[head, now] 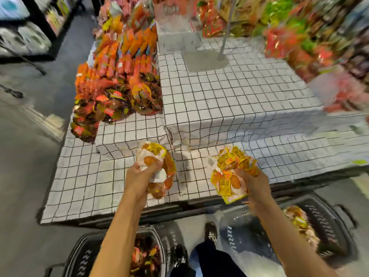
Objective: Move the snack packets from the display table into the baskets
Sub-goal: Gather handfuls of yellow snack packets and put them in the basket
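1. A tight bundle of snack packets (154,154) is gripped in the left hand (142,173), with the fingers curled round its lower part. A looser bunch of yellow packets (229,166) is clutched in the right hand (252,181). Both are held just above the near edge of the worktop (83,176).
2. The right bunch fans out beyond the fingers. A packet could slip free and be lost on the floor between the baskets.
3. The left basket (83,254) and the right basket (323,214) stand on the floor below the edge, well apart. If a handful is let go too soon, the worktop edge or a basket rim could be struck and the basket missed.
4. Counted: two hands, two handfuls and two baskets, each basket with packets inside.
5. The packets in each handful cannot be counted through the blur, nor can the heaps of packets (119,80) at the far left of the worktop.
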